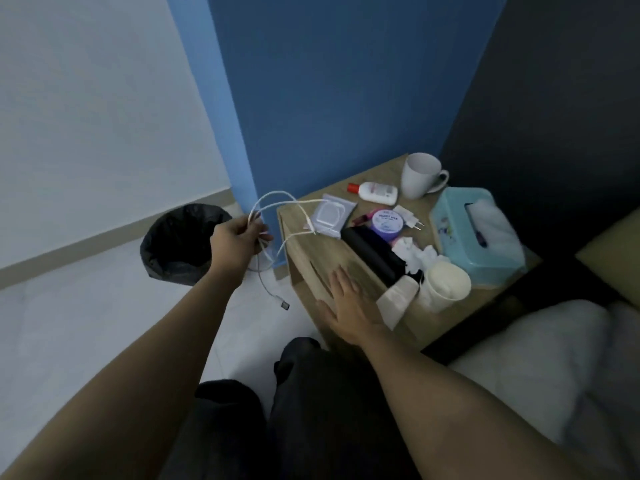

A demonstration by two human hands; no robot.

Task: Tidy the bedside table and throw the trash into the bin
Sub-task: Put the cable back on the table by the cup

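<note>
The white cable (277, 192) is the thing being dealt with. It hangs in loose loops from the left hand (235, 242), whose fingers are curled round a bunch of it, just off the left edge of the desk (379, 171). One end trails down toward the floor, and another stretch lies across the desk corner, over a pack of wipes (332, 216). The right hand (349, 306) lies flat on the near part of the desk with straight fingers, holding nothing.

The rest of the desk is crowded. Crumpled tissues (415, 254) sit beside a pale paper cup (446, 282) near the front. A black pouch (370, 251), a purple jar (388, 223) and a white plug (408, 220) lie in the middle. A lotion bottle (375, 192) lies on its side near a white mug (420, 174) at the back. A teal tissue box (450, 230) stands on the right. The bin (180, 244), lined with a black bag, stands on the floor to the left, close under the left hand.

The step looks to be gathering the cable, so the tidying seems barely begun. Next, the free end needs drawing in and winding up, probably with the right hand helping. The coil could then be set down neatly. The tissues look like the trash, and the cup may be too.
</note>
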